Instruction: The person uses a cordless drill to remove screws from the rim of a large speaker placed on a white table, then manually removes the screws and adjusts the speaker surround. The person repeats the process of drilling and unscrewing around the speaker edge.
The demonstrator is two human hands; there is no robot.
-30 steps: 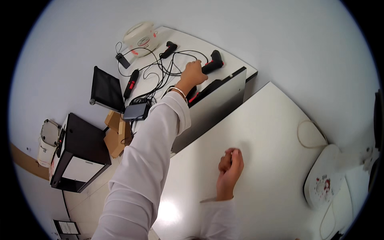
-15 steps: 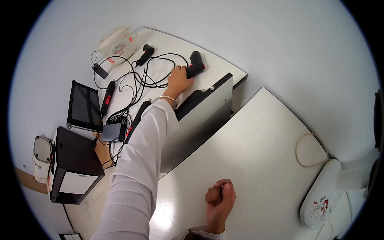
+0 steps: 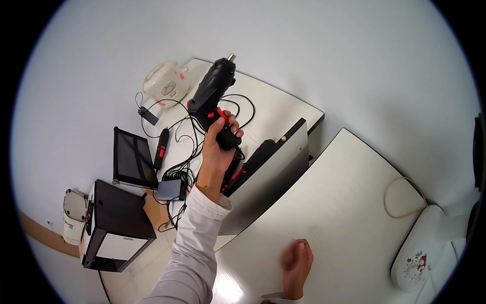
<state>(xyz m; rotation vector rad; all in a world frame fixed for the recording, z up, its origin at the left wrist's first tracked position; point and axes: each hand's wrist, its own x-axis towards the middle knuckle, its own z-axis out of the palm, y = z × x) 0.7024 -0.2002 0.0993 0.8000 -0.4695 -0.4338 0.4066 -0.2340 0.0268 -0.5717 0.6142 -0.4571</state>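
Holds a pistol-shaped black power tool [image 3: 212,88] raised over the rear worktop [image 3: 283,104], seen against its far edge near the rice cooker [image 3: 165,83]. Has the left hand [image 3: 223,134] as grip, clamped round the handle just below the red trigger. Appears to be at the lifting stage. Seems to call next for a steady hold and enough slack, given the tangle of black cables [image 3: 176,173] toward the worktop's left edge. Shows the right hand [image 3: 298,263] over the near worktop [image 3: 324,187], well apart from the tool; cannot tell its grip as together or apart, owing to motion blur. Cannot trace the tool's own lead with certainty. Cannot fully view a second black-and-red tool [image 3: 259,158], partly hidden behind the standing panel [image 3: 273,177]. Loses most of the right forearm below the view.
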